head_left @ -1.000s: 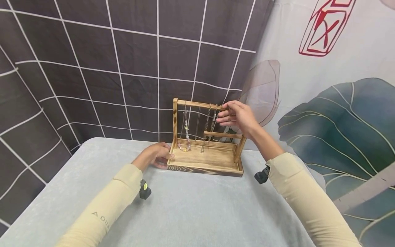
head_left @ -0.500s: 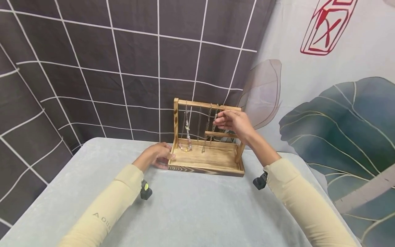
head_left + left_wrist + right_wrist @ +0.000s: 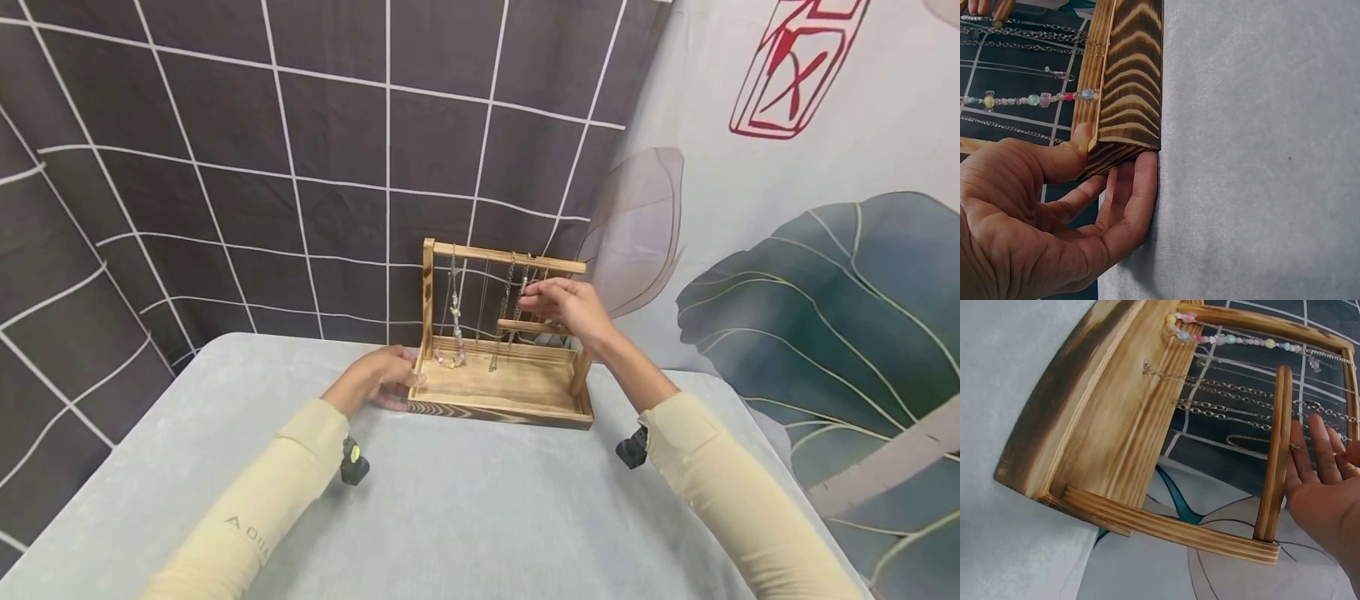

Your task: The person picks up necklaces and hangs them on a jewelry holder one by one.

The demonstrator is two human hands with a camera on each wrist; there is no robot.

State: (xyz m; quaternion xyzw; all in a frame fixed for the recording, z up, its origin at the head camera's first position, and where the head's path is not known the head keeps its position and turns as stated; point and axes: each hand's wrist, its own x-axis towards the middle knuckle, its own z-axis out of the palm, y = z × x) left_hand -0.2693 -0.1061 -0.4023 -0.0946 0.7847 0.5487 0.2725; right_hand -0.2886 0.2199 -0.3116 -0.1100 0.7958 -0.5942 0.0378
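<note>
A wooden jewelry stand (image 3: 495, 387) has a tray base, a tall top bar (image 3: 487, 252) and a shorter lower bar (image 3: 1280, 437). My left hand (image 3: 381, 375) grips the tray's left end, thumb over the rim and fingers against the outer end. A pastel beaded necklace (image 3: 1235, 339) hangs at the stand's left, with several silver chains (image 3: 1222, 412) to its right. My right hand (image 3: 568, 307) is just above the lower bar, fingers fairly straight among the chains. By its fingertips hangs a thin gold-toned chain (image 3: 1249, 439); in the right wrist view the fingers appear to touch it.
The stand sits on a table with a pale grey cloth (image 3: 480, 508). Close behind it hangs a dark curtain with a white grid (image 3: 330, 208). To the right is a pale cloth printed with large leaves (image 3: 810, 308).
My right hand has moved down and slightly left from the top bar to just above the lower bar. The left hand keeps its grip on the tray's end.
</note>
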